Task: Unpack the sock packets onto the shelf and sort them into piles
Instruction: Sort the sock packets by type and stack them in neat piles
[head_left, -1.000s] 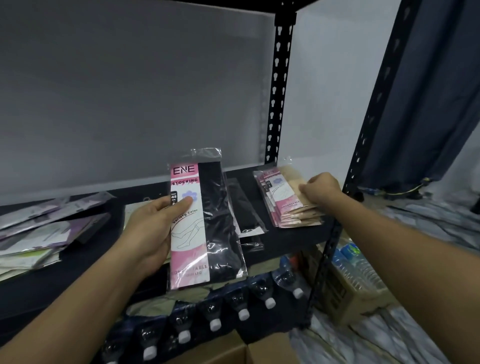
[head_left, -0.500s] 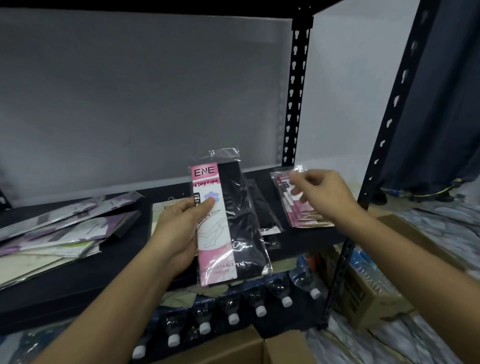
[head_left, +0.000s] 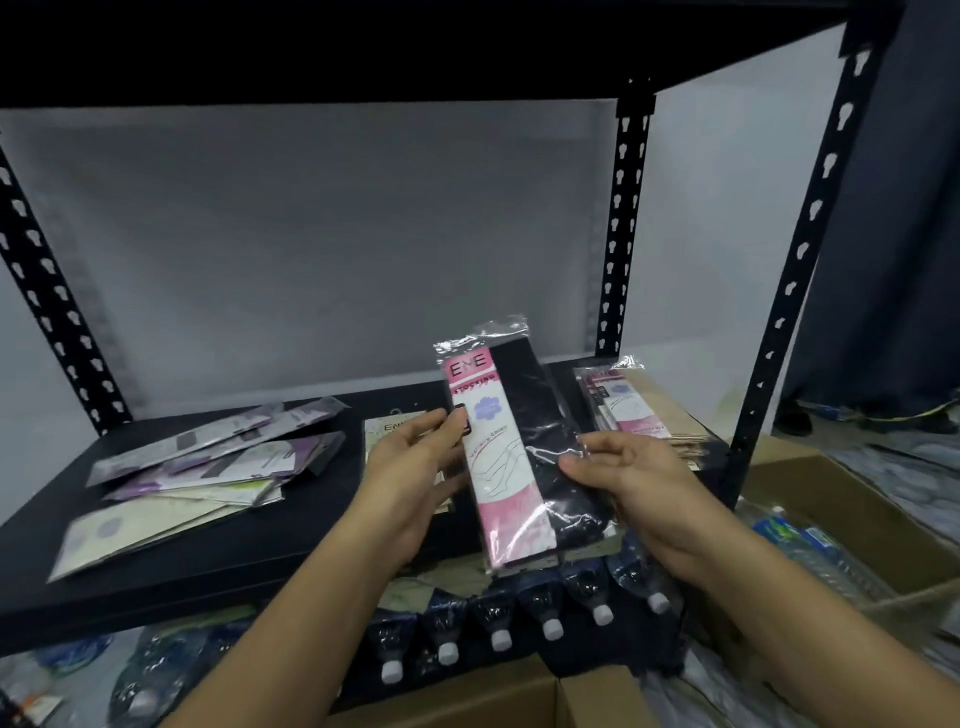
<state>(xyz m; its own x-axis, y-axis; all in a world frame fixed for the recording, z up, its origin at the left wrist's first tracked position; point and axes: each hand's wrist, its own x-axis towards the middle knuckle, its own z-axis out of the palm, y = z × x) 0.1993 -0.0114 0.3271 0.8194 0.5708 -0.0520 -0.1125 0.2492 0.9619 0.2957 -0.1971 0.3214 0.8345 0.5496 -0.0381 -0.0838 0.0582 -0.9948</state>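
A clear packet of black stockings with a pink ENE card (head_left: 511, 447) is held upright over the front of the black shelf (head_left: 218, 551). My left hand (head_left: 415, 462) grips its left edge, thumb on the card. My right hand (head_left: 618, 467) touches its right edge with thumb and fingers closing on the plastic. A pile of pink-carded beige packets (head_left: 639, 410) lies at the shelf's right end. Purple and pale green packets (head_left: 208, 462) lie fanned out on the left. A cream packet (head_left: 387, 431) lies behind my left hand, mostly hidden.
Black perforated uprights (head_left: 621, 234) frame the shelf, with another shelf board overhead. Shrink-wrapped water bottles (head_left: 498, 618) lie under the shelf. An open cardboard box (head_left: 561, 696) sits at the bottom edge, another box with bottles (head_left: 810, 525) on the right floor.
My right hand left the pink pile on the right and came across to the black packet's right edge. The view shifted, so the packet now sits more central.
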